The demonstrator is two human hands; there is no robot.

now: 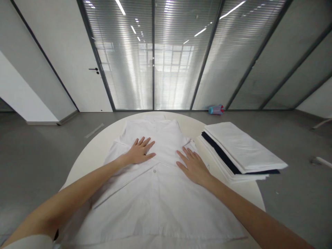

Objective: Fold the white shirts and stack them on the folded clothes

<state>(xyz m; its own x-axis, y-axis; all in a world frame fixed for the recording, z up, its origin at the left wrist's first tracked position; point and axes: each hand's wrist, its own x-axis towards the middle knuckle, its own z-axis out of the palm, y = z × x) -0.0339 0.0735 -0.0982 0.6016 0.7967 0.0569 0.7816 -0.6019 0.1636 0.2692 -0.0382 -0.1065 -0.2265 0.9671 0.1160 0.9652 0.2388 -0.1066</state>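
Observation:
A white button-up shirt lies spread over a round white table, its collar end at the far side and its hem towards me. My left hand rests flat on the upper left of the shirt, fingers spread. On the right side of the cloth, my right hand also lies flat with its fingers apart. Neither hand grips anything. One button shows low on the middle placket, between and just below the hands. Slight creases run across the lower part.
To the right, a stack of folded white cloth with a dark layer overhangs the edge of the table. A blue and red patterned object lies on the floor by the glass partition. A door stands at the back left.

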